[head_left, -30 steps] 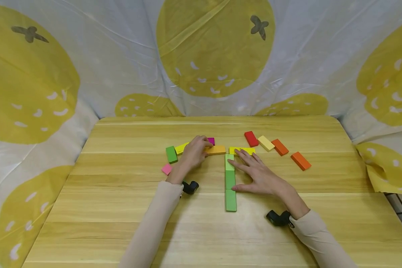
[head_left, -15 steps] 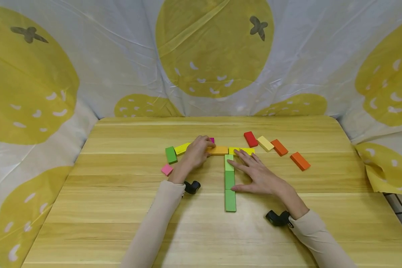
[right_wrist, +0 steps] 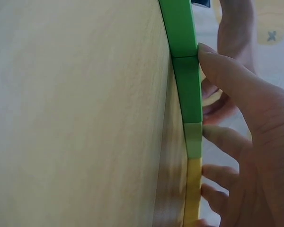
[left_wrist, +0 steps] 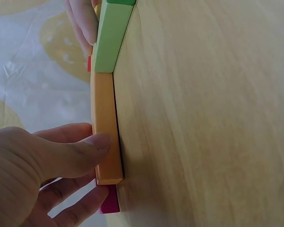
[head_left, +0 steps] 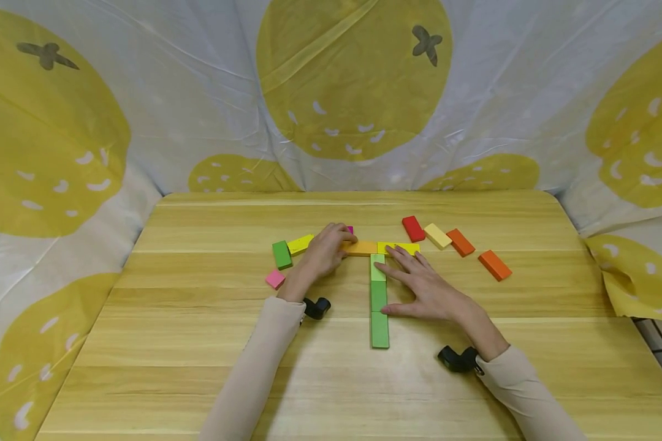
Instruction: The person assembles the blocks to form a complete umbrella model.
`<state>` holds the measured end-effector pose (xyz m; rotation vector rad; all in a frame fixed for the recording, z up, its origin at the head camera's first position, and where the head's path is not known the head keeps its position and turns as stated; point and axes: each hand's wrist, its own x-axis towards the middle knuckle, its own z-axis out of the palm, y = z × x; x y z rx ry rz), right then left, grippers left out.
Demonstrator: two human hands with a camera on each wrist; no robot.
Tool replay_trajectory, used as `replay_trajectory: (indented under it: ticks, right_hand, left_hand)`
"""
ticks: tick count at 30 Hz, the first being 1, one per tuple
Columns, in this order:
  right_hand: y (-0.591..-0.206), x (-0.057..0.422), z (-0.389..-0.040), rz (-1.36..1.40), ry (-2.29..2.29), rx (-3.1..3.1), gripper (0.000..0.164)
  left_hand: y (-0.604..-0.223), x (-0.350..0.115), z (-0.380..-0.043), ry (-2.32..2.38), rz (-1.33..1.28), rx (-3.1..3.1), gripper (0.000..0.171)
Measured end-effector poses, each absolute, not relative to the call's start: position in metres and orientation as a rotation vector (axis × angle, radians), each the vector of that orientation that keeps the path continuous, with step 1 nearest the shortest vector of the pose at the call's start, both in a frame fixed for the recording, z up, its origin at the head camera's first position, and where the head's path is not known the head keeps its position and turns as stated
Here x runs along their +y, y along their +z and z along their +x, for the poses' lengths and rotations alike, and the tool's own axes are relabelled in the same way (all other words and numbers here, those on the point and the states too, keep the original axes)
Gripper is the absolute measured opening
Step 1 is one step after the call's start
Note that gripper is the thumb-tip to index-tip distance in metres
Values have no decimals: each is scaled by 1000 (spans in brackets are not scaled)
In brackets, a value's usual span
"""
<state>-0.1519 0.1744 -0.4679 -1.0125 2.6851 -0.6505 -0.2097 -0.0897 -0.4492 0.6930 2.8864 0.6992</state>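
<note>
My left hand pinches an orange block between thumb and fingers; the left wrist view shows the thumb on the block's near side. That block lies flat, its right end against a yellow block. Below this joint, a light green block and two green blocks form a straight column toward me. My right hand is spread over the right side, fingertips resting on the yellow and light green blocks, thumb at the joint of the green ones. A magenta block sits behind the orange one, partly hidden.
Left of my left hand lie a yellow block, a green block and a pink block. A red block, a cream block and two orange-red blocks lie at the back right on the wooden table.
My left hand has slid the orange block right, and the gap between it and the yellow block has closed. The right hand has stayed in place.
</note>
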Motion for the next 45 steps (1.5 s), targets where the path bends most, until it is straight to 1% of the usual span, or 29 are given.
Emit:
replay_trajectory:
  ticks: [7, 10, 13, 20, 22, 24, 29, 33, 41, 45]
  right_hand:
    - [-467, 175, -152, -1007, -651, 2686, 90]
    - [-467, 175, -151, -1012, -655, 2687, 89]
    - [-467, 174, -152, -1023, -656, 2691, 89]
    - [-468, 174, -152, -1047, -667, 2695, 88]
    - [-468, 175, -152, -1035, -696, 2679, 88]
    - [-465, 176, -152, -1003, -748, 2649, 86]
    - [-457, 185, -157, -928, -840, 2623, 77]
    - [-457, 201, -168, -872, -861, 2683, 69]
    - [-460, 232, -189, -650, -992, 2782, 56]
    - [-464, 234, -197, -593, -1009, 2830, 54]
  left_hand:
    - [-448, -86, -206, 719, 743, 2910, 31]
    - [-447, -84, -199, 749, 801, 2899, 36]
    - [-444, -82, -191, 768, 869, 2830, 53]
    - [-442, -75, -169, 698, 941, 2642, 102]
    - [-443, -72, -163, 663, 931, 2612, 112]
    - [-444, -70, -159, 622, 919, 2600, 119]
    - [-447, -65, -155, 533, 914, 2612, 127]
    - [-449, -61, -154, 512, 945, 2613, 133]
    - [-452, -54, -156, 485, 968, 2617, 134]
    - [-452, -52, -157, 466, 967, 2608, 135]
